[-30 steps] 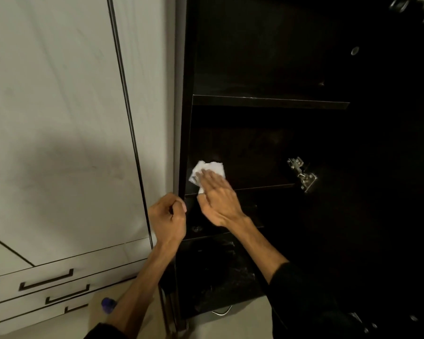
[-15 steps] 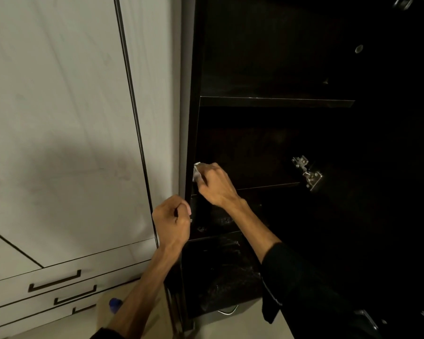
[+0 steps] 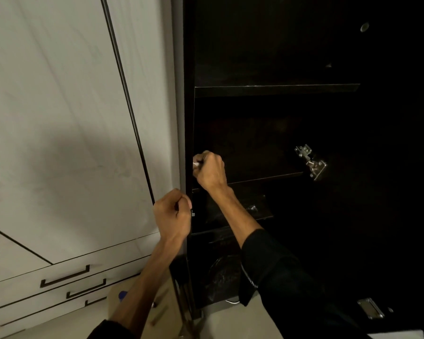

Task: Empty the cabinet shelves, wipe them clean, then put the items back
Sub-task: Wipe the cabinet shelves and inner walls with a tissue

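The dark cabinet stands open, with an upper shelf (image 3: 277,90) and a middle shelf (image 3: 267,178) that both look bare. My right hand (image 3: 209,171) is inside at the left end of the middle shelf, fingers curled round a white cloth (image 3: 195,164) of which only a sliver shows, against the cabinet's left side panel (image 3: 188,133). My left hand (image 3: 173,215) is a curled fist at the front edge of that panel, lower down; I cannot tell if it grips the edge. A lower shelf (image 3: 262,212) holds something small and shiny.
White closet doors (image 3: 59,143) with dark-handled drawers (image 3: 66,278) fill the left. A metal hinge (image 3: 311,162) sits on the cabinet's right wall. A dark crinkled bag (image 3: 220,275) lies in the bottom compartment. A tan object with a blue cap (image 3: 123,295) is on the floor.
My right hand slid left along the middle shelf to the side panel and curled up, bunching the cloth until it is nearly hidden. My left hand stayed at the panel edge.
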